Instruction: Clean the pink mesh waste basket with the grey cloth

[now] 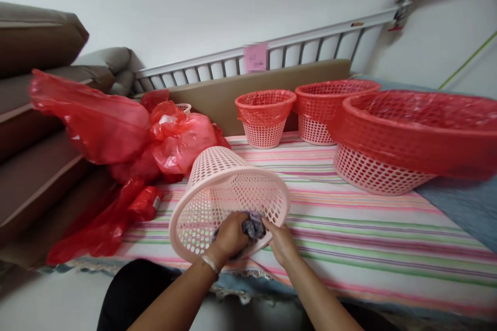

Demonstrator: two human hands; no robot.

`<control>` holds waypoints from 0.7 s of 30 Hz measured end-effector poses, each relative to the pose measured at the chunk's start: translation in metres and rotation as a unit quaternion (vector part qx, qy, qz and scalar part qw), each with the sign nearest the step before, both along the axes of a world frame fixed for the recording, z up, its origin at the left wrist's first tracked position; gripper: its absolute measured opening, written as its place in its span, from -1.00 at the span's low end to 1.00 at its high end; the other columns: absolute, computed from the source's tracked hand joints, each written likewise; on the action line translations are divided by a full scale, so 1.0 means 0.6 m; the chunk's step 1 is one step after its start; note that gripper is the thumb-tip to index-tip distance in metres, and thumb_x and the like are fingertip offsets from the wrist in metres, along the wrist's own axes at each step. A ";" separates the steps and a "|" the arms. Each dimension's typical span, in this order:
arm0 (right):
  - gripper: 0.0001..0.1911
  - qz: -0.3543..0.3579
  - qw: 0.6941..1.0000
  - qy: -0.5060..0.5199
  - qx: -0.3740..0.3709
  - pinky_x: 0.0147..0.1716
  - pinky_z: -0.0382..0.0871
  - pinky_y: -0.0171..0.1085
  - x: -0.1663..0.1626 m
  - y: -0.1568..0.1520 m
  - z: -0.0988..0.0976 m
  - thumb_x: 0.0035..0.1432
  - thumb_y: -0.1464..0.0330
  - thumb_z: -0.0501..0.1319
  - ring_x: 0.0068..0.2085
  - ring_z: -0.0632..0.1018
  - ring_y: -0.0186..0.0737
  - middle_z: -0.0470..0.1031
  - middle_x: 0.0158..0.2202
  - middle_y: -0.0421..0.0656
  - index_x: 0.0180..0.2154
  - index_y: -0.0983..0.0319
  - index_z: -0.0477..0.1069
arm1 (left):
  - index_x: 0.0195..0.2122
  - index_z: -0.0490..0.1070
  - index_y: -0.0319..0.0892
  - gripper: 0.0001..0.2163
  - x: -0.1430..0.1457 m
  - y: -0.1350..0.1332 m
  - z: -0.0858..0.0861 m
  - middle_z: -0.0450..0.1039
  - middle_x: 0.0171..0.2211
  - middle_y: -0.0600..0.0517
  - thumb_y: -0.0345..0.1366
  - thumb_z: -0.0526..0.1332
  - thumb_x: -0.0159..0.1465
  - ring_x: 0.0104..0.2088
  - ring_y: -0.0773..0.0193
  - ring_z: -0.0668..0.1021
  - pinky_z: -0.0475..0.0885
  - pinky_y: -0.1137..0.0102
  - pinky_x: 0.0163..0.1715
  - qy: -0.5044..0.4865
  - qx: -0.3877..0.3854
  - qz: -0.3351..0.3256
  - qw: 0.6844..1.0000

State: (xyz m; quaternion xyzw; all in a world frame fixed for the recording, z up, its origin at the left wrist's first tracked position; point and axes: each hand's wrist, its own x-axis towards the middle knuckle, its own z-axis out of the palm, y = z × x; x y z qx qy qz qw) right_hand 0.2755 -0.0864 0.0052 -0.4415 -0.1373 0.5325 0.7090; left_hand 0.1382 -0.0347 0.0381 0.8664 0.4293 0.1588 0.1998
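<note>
A pale pink perforated plastic wastebasket (pixel 217 170) lies tipped on its side, its mouth facing me. Inside the lower part of the mouth, my left hand (pixel 232 237) is closed around a crumpled grey-purple cloth (pixel 254 226) that touches the inner wall. My right hand (pixel 281 242) grips the basket's rim at the lower right, its thumb on the inner side beside the cloth. The fingers of that hand under the rim are mostly hidden.
Three baskets lined with red bags stand behind and right: a small basket (pixel 266 119), a middle basket (pixel 316 114) and a large basket (pixel 380 165). Red plastic bags (pixel 182 139) pile up at left, beside stacked brown cushions (pixel 34 129). A striped cloth (pixel 310 207) covers the surface.
</note>
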 end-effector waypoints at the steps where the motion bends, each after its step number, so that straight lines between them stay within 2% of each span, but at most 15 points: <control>1: -0.51 0.007 1.000 -0.027 0.003 -0.21 0.44 -0.13 0.007 -0.001 0.005 -0.30 0.24 0.44 -0.22 0.57 -0.01 0.60 -0.29 -0.06 -0.24 0.29 0.50 | -0.20 0.49 -0.11 -0.69 -0.004 -0.008 0.001 0.55 -0.21 0.00 -0.46 0.24 -0.01 -0.17 0.14 0.52 0.38 0.35 -0.13 -0.006 0.000 -0.013 1.000; 5: -0.47 -0.020 0.992 -0.123 0.025 -0.32 0.45 -0.17 0.047 0.002 0.032 -0.19 0.17 0.41 -0.30 0.58 -0.04 0.60 -0.33 -0.08 -0.16 0.31 0.47 | -0.24 0.50 -0.13 -0.66 -0.014 -0.015 0.003 0.56 -0.22 -0.04 -0.51 0.21 -0.07 -0.17 0.09 0.52 0.38 0.32 -0.14 -0.015 0.002 -0.048 0.999; 8: -0.45 -0.040 0.986 -0.161 0.005 -0.40 0.44 -0.19 0.070 0.012 0.043 -0.24 0.18 0.43 -0.37 0.58 -0.04 0.59 -0.37 -0.09 -0.18 0.32 0.47 | -0.28 0.52 -0.14 -0.69 -0.019 -0.015 0.003 0.56 -0.23 -0.06 -0.50 0.20 -0.07 -0.19 0.06 0.53 0.37 0.30 -0.16 -0.016 0.003 -0.072 0.997; 12: -0.48 -0.039 0.981 -0.188 -0.037 -0.50 0.41 -0.18 0.075 0.025 0.030 -0.28 0.15 0.43 -0.48 0.56 -0.03 0.56 -0.50 -0.08 -0.29 0.37 0.50 | -0.31 0.53 -0.15 -0.79 -0.025 -0.030 0.004 0.56 -0.29 -0.07 -0.42 0.23 -0.01 -0.24 0.08 0.53 0.37 0.31 -0.22 -0.025 -0.004 -0.089 0.996; 17: -0.45 -0.082 0.984 -0.157 -0.032 -0.50 0.41 -0.20 0.059 0.022 0.021 -0.28 0.13 0.42 -0.47 0.55 -0.06 0.58 -0.45 -0.06 -0.26 0.35 0.51 | -0.46 0.53 -0.12 -0.87 -0.028 -0.056 0.015 0.56 -0.44 0.11 -0.40 0.33 -0.09 -0.42 0.29 0.54 0.40 0.49 -0.37 -0.041 -0.063 -0.139 0.987; 19: -0.46 -0.085 0.987 -0.131 -0.047 -0.49 0.41 -0.20 0.048 0.015 0.022 -0.30 0.13 0.43 -0.48 0.55 -0.06 0.58 -0.46 -0.06 -0.27 0.35 0.51 | -0.47 0.53 -0.12 -0.84 -0.026 -0.041 0.030 0.56 -0.45 0.13 -0.44 0.34 -0.12 -0.43 0.31 0.54 0.40 0.51 -0.38 -0.050 -0.070 -0.116 0.990; 21: -0.48 -0.083 0.987 -0.123 -0.054 -0.48 0.41 -0.21 0.035 0.006 0.021 -0.30 0.13 0.42 -0.46 0.55 -0.06 0.58 -0.47 -0.08 -0.30 0.35 0.52 | -0.36 0.53 -0.16 -0.81 -0.021 -0.003 0.049 0.56 -0.36 0.06 -0.46 0.30 -0.05 -0.32 0.24 0.55 0.41 0.43 -0.27 -0.068 -0.047 -0.029 0.996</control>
